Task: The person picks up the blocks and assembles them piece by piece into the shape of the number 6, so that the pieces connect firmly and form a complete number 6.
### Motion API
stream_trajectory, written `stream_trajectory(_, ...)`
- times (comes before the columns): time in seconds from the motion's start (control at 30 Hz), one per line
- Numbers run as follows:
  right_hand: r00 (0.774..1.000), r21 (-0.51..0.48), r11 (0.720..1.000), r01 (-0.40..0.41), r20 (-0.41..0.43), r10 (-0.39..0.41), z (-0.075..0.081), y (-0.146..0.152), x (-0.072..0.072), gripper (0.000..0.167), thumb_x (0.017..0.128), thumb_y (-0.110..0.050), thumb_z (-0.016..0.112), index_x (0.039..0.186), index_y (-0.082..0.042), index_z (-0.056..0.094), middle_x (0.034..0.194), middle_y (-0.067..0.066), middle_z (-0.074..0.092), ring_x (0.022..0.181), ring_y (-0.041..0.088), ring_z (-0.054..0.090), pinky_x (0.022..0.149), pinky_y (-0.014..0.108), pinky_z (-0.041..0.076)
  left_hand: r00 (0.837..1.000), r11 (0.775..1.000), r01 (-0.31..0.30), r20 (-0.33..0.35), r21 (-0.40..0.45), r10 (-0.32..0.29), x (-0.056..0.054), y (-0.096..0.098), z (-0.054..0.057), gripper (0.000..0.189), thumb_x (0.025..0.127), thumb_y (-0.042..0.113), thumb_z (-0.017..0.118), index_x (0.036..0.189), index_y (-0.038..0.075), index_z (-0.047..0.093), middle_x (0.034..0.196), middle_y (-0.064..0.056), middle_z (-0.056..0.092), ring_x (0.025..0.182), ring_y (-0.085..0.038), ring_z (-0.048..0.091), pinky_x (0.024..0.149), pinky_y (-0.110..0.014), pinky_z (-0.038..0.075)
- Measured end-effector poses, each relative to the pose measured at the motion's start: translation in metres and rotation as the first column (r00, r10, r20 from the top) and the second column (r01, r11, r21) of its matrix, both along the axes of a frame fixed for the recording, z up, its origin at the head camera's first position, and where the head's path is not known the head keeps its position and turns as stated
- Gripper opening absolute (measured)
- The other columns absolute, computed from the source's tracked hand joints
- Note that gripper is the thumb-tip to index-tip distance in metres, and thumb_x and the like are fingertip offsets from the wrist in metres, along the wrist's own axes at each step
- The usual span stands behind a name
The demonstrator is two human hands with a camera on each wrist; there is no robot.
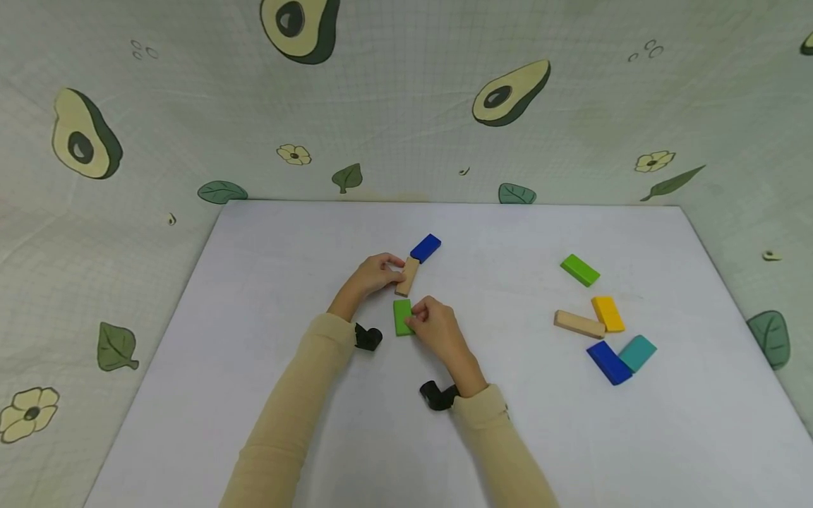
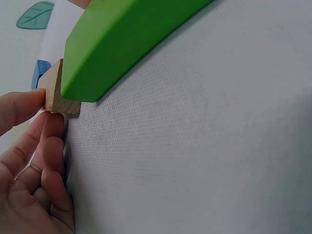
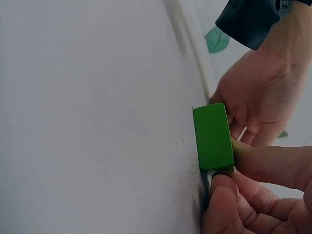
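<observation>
In the head view, my left hand (image 1: 373, 274) is at a natural wood block (image 1: 409, 276), thumb on one face and fingertips at another. The far end of that wood block meets a dark blue block (image 1: 426, 248) set at an angle, forming a bent line. My right hand (image 1: 440, 326) pinches a green block (image 1: 401, 317) by its right side, just in front of the wood block. In the right wrist view, thumb and fingers grip the green block (image 3: 213, 136) low against the table. It covers part of the wood block (image 2: 52, 92) in the left wrist view.
On the right of the white table (image 1: 508, 451) lie a green block (image 1: 580, 270), a yellow block (image 1: 608, 314), a wood block (image 1: 579, 324), a blue block (image 1: 608, 363) and a teal block (image 1: 638, 353). An avocado-print cloth (image 1: 406, 92) hangs behind. Each wrist wears a black camera.
</observation>
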State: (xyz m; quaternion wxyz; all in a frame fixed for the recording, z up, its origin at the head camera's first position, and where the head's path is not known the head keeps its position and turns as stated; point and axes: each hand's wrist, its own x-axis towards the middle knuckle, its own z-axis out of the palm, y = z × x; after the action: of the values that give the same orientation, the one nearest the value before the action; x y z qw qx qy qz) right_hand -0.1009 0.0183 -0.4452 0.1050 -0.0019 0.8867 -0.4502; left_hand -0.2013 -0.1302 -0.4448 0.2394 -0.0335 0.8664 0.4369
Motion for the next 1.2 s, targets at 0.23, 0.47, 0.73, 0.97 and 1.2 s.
stream_trajectory(0.23, 0.998, -0.054, 0.998, 0.019, 0.069, -0.015, 0.0008, 0.0007, -0.0032, 0.016, 0.085, -0.011, 0.066, 0.095, 0.000, 0.060, 0.074, 0.007, 0.060, 0.048, 0.010, 0.051, 0.047, 0.023, 0.042, 1.000, 1.000, -0.006, 0.007, -0.001, 0.006, 0.0002, 0.0001, 0.0013, 0.035, 0.084, 0.023, 0.067, 0.117, 0.014, 0.060, 0.075, 0.000, 0.053, 0.067, -0.012, 0.048, 0.062, -0.023, 0.036)
stream_trajectory(0.47, 0.997, -0.074, 0.997, 0.018, 0.079, -0.012, -0.0025, 0.0015, -0.0057, 0.015, 0.085, -0.010, 0.066, 0.095, -0.001, 0.059, 0.071, 0.006, 0.059, 0.046, 0.009, 0.050, 0.045, 0.022, 0.041, 1.000, 1.000, 0.005, 0.000, -0.005, -0.005, 0.0005, -0.0003, 0.0019, 0.035, 0.084, 0.023, 0.066, 0.117, 0.013, 0.060, 0.075, 0.000, 0.053, 0.068, -0.012, 0.047, 0.062, -0.023, 0.036)
stream_trajectory(0.73, 0.997, -0.089, 0.996, 0.014, 0.074, -0.008, -0.0052, 0.0026, -0.0075, 0.015, 0.085, -0.011, 0.065, 0.095, -0.002, 0.060, 0.070, 0.005, 0.059, 0.044, 0.009, 0.050, 0.044, 0.023, 0.042, 1.000, 1.000, 0.016, -0.013, -0.012, -0.016, 0.0009, 0.0000, 0.0017, 0.036, 0.084, 0.023, 0.066, 0.118, 0.013, 0.059, 0.075, 0.000, 0.053, 0.067, -0.011, 0.047, 0.062, -0.022, 0.036)
stream_trajectory(0.97, 0.997, -0.093, 0.995, 0.016, 0.075, -0.009, -0.0050, 0.0026, -0.0069, 0.015, 0.086, -0.013, 0.064, 0.097, -0.002, 0.060, 0.068, 0.004, 0.057, 0.044, 0.010, 0.051, 0.044, 0.023, 0.042, 1.000, 1.000, 0.009, -0.008, -0.013, -0.009, 0.0006, 0.0000, 0.0020, 0.035, 0.084, 0.023, 0.066, 0.117, 0.013, 0.060, 0.074, 0.000, 0.052, 0.066, -0.012, 0.046, 0.062, -0.023, 0.035)
stream_trajectory(1.2, 0.996, -0.096, 0.995, 0.029, 0.088, -0.020, -0.0061, 0.0028, -0.0067, 0.016, 0.087, -0.014, 0.063, 0.097, -0.002, 0.060, 0.066, 0.004, 0.056, 0.045, 0.010, 0.051, 0.045, 0.023, 0.041, 1.000, 1.000, 0.003, 0.003, -0.004, -0.003, 0.0013, 0.0002, 0.0033, 0.035, 0.084, 0.023, 0.067, 0.117, 0.013, 0.060, 0.075, 0.000, 0.053, 0.068, -0.012, 0.047, 0.063, -0.023, 0.036)
